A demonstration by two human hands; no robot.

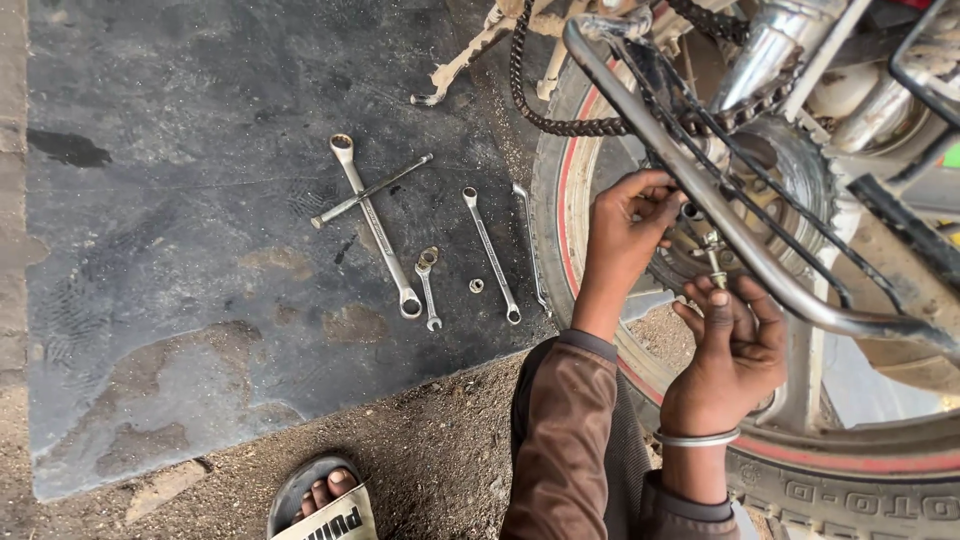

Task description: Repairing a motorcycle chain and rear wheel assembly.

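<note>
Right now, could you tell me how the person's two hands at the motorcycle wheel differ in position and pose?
The left hand sits higher, fingers curled near the wheel hub; the right hand sits lower, fingertips pointing up at a small upright bolt. The right wrist carries a metal bangle; the left wrist shows none. Both reach from brown sleeves behind the steel guard tube, away from the spanners on the mat.

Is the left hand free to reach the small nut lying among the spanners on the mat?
Probably yes. The small nut lies uncovered between two spanners, with nothing over it, and the left hand works at the wheel hub just beside the mat.
</note>
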